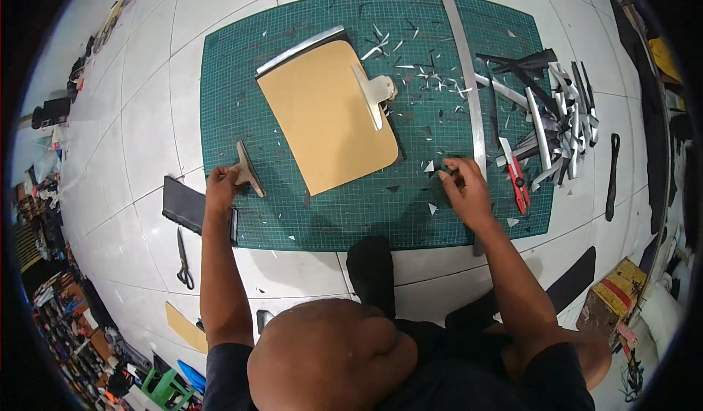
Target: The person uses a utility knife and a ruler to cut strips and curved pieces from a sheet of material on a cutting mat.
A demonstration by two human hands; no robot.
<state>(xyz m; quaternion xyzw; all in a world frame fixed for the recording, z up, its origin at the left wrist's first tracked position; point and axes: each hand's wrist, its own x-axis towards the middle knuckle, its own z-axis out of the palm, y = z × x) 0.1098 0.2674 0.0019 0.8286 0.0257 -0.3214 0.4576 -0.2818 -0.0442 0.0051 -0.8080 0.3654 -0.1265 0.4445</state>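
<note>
My left hand (222, 188) pinches a metal bulldog clip (249, 169) above the left part of the green cutting mat (278, 224). A tan card template (322, 118) with rounded corners lies tilted near the mat's middle, over a black sheet whose silvery strip (300, 50) shows past its upper edge. A second bulldog clip (378, 98) grips the template's right side. My right hand (465, 191) hovers low at the mat's right part, fingers curved and apart. A small black scrap (436, 168) lies by its fingertips; whether they touch it I cannot tell.
A steel ruler (469, 81) crosses the mat's right part. Beside it are a red cutter knife (518, 184) and a heap of black and silver offcuts (567, 118). Left of the mat lie a dark folded piece (183, 203) and scissors (184, 261) on the tiled floor.
</note>
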